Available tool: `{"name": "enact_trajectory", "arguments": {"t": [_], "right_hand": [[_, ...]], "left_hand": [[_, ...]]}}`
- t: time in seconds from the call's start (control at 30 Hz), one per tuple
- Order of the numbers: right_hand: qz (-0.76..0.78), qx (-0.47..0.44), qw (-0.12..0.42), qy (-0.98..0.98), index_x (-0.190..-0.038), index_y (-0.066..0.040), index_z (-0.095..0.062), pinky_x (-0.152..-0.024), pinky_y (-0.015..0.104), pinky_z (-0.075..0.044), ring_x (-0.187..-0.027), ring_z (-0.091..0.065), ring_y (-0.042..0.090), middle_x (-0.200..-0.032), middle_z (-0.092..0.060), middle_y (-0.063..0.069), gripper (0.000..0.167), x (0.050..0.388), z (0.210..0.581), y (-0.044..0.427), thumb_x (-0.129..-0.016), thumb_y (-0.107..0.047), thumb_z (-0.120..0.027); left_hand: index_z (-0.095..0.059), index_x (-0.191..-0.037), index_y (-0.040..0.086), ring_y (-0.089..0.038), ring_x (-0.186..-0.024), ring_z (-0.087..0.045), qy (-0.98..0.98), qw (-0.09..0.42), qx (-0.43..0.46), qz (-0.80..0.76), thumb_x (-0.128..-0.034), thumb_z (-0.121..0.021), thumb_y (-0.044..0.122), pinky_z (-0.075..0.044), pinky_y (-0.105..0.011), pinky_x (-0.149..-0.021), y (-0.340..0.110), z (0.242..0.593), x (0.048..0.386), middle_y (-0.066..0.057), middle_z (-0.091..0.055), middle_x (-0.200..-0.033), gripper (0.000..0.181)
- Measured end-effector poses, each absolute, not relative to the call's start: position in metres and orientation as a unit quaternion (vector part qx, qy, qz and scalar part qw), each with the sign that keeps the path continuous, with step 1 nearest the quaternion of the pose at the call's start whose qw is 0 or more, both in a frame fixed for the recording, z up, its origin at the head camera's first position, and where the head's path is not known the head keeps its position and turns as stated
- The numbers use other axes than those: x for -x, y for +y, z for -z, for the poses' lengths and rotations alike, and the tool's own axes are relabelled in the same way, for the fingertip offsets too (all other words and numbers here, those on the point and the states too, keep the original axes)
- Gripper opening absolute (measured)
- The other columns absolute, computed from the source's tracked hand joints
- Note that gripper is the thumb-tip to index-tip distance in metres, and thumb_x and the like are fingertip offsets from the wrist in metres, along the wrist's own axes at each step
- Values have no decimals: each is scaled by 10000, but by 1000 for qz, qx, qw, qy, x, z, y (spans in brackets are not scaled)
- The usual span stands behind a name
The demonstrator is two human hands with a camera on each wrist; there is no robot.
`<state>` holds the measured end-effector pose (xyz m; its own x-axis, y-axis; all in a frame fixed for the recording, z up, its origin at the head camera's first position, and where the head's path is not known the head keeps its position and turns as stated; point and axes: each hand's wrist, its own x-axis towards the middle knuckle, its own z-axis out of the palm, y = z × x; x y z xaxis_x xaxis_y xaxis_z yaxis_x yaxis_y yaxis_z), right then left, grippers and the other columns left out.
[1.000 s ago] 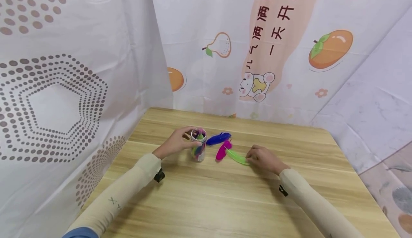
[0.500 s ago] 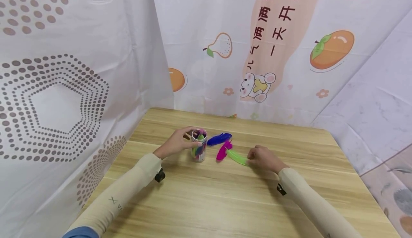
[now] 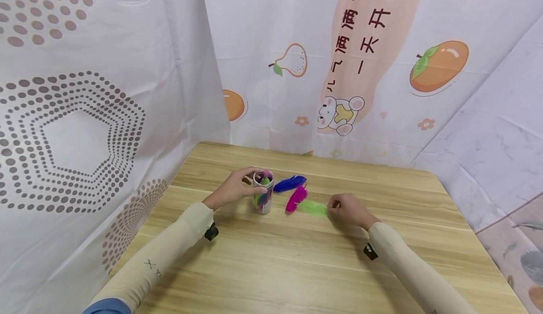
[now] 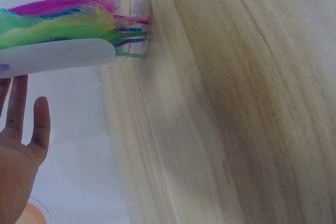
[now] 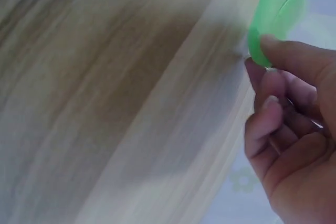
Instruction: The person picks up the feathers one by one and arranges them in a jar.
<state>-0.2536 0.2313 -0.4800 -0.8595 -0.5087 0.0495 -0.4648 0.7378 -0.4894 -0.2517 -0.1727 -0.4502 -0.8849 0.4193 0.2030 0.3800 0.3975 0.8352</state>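
In the head view my left hand (image 3: 232, 190) holds a clear jar (image 3: 263, 200) upright on the table, thumb in front and fingers behind. Inside the jar are several coloured feathers (image 4: 63, 27), seen green, pink and blue in the left wrist view. Thumb and index finger of my right hand (image 3: 349, 209) pinch one end of a light green feather (image 5: 276, 11). The other end of this feather lies close to a magenta feather (image 3: 295, 200). A dark blue feather (image 3: 290, 183) lies between the jar and the magenta one, a little farther back.
The wooden table (image 3: 263, 267) spreads out beneath both hands. A printed white curtain (image 3: 263, 116) hangs along its back edge. Another curtain (image 3: 169, 92), with dot patterns, closes the left side.
The green feather has turned in my right hand's pinch and now shows a broader face, blurred. My left hand and the jar stay in place.
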Motion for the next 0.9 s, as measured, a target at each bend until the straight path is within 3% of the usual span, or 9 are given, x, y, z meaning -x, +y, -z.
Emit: {"name": "enact_trajectory", "arguments": {"t": [0.2,0.33,0.77,0.9], "right_hand": [[266,258,15,929,-903,-79,-771,-643,266,-515,-739,-614,84,-828,-716,-48,16,256,476,236,-909,-65,-771],[269,260,9,927,-964,-46,-787,-634,286,-517,-744,-621,107,-874,-733,-6,53,256,472,240,-924,-64,-757],[303,243,-37,921,-949,-126,-770,-552,273,-445,-620,-532,101,-837,-703,-30,49,257,458,239,-966,-164,-745],[312,237,-52,918,-980,-142,-768,-565,277,-442,-653,-539,113,-866,-707,-31,68,256,452,238,-973,-205,-742]], "left_hand": [[-650,-1335,349,-159,-1132,-583,836,19,-240,-493,-886,-810,459,-490,-431,-974,-171,449,252,119,-652,-1266,489],[-646,-1357,295,-179,-1117,-591,834,23,-239,-496,-885,-819,433,-491,-429,-968,-170,447,250,85,-660,-1257,521],[-640,-1353,326,-184,-1089,-599,840,32,-218,-496,-862,-820,493,-495,-426,-959,-172,448,249,85,-669,-1205,549],[-649,-1342,332,-169,-1108,-595,836,29,-226,-499,-872,-819,472,-490,-423,-967,-171,449,250,101,-665,-1230,519]]}}
